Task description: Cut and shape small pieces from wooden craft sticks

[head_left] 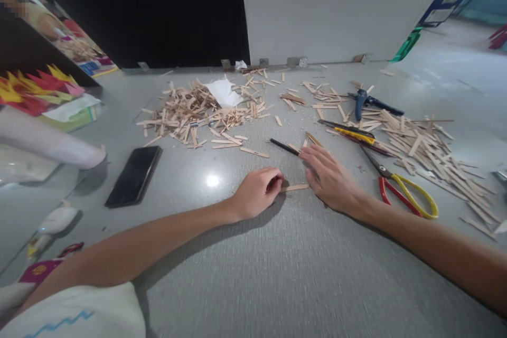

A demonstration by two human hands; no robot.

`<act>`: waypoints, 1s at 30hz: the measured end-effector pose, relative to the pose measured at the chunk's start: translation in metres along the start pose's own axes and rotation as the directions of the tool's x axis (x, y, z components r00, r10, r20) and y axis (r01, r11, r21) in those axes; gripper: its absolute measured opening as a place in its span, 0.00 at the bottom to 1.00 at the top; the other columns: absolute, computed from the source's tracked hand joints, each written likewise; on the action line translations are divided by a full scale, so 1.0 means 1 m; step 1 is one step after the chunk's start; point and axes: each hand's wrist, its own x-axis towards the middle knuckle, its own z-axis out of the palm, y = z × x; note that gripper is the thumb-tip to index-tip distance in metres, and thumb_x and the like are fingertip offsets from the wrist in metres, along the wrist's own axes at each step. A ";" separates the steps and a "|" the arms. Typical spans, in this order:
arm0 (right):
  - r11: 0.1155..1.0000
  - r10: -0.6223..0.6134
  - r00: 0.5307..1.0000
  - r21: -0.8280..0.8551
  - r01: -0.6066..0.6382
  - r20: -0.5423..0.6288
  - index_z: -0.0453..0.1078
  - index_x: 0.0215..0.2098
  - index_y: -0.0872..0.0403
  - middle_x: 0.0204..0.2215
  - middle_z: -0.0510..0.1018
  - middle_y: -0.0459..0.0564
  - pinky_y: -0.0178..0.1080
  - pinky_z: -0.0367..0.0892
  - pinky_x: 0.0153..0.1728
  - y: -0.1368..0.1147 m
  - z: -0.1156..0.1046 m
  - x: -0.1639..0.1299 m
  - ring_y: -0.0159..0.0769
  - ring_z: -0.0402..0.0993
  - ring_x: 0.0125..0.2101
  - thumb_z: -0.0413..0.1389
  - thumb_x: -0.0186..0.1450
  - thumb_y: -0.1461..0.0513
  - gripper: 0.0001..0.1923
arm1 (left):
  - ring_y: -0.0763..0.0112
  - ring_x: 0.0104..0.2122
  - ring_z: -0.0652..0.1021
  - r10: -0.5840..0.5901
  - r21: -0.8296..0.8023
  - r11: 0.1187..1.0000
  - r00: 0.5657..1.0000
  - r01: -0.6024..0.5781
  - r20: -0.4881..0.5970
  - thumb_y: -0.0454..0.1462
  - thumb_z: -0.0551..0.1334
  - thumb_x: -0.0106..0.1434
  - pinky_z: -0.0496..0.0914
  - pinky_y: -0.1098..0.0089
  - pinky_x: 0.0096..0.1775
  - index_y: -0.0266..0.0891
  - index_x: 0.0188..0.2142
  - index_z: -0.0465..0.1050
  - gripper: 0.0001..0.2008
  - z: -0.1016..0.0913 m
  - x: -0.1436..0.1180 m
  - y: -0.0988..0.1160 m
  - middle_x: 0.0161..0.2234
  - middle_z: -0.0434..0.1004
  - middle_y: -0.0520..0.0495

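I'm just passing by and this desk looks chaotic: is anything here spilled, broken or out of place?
Mostly scatter. Cut wooden sticks lie in loose heaps across the table, with a second heap by the red-and-yellow scissors. A crumpled white paper sits on the far pile. The left hand and right hand touch one stick. Nothing looks broken.

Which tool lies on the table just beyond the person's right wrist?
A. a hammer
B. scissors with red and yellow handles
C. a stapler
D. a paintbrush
B: the scissors with red and yellow handles lie open on the table beside the right hand.
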 end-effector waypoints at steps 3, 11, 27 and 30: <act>0.997 -0.073 0.997 0.029 0.073 -0.006 0.78 0.48 0.54 0.53 0.84 0.63 0.60 0.76 0.57 0.001 0.001 0.001 0.56 0.78 0.58 0.50 0.77 0.64 0.14 | 0.70 0.28 0.77 0.002 0.003 1.000 1.000 -0.002 -0.003 0.31 0.58 0.71 0.70 0.70 0.35 0.40 0.37 0.74 0.08 0.000 0.000 -0.001 0.31 0.80 0.50; 0.998 0.024 0.999 0.060 -0.022 -0.036 0.77 0.59 0.53 0.47 0.85 0.61 0.58 0.77 0.50 0.004 0.004 -0.003 0.55 0.80 0.48 0.52 0.77 0.64 0.17 | 0.69 0.29 0.78 -0.040 0.035 0.999 0.999 0.041 -0.032 0.28 0.60 0.69 0.72 0.70 0.37 0.40 0.37 0.76 0.08 -0.001 0.002 0.002 0.32 0.80 0.50; 0.948 0.287 0.931 0.205 -0.243 -0.227 0.65 0.37 0.48 0.36 0.75 0.53 0.44 0.72 0.38 -0.009 -0.008 -0.010 0.44 0.73 0.35 0.53 0.72 0.62 0.05 | 0.67 0.32 0.82 -0.176 0.008 0.984 0.982 0.177 -0.061 0.29 0.61 0.70 0.74 0.69 0.40 0.41 0.37 0.77 0.08 0.009 0.012 0.008 0.34 0.83 0.49; 0.941 0.308 0.915 0.225 -0.253 -0.259 0.61 0.33 0.47 0.26 0.72 0.46 0.39 0.67 0.30 -0.010 -0.013 -0.016 0.38 0.69 0.26 0.55 0.71 0.61 0.09 | 0.68 0.30 0.81 -0.184 -0.019 0.983 0.980 0.183 -0.073 0.30 0.59 0.71 0.73 0.70 0.38 0.41 0.38 0.77 0.08 0.008 0.013 0.007 0.32 0.83 0.51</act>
